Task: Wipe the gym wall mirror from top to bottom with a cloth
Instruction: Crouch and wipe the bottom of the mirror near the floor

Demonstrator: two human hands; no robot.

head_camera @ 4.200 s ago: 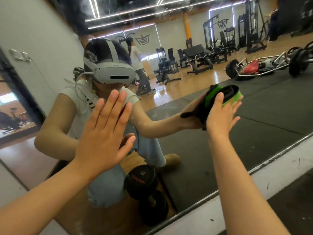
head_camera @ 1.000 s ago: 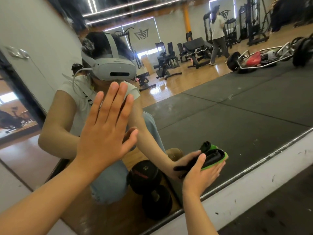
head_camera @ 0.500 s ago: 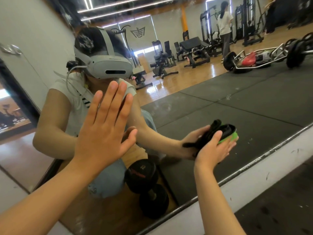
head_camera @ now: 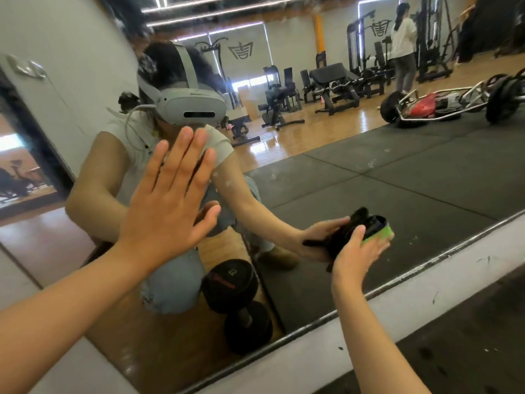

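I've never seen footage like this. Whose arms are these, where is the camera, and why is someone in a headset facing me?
There is no robot here. These are a person's two bare arms, filmed by a camera worn on the head that looks forward and down. The figure facing you is that same person, reflected in the gym wall mirror. The grey headset probably carries the camera. The left hand lies flat against the glass, fingers straight. The right hand presses a black and green cloth onto the mirror low down, near the white ledge. The dumbbell and the machines are reflections.
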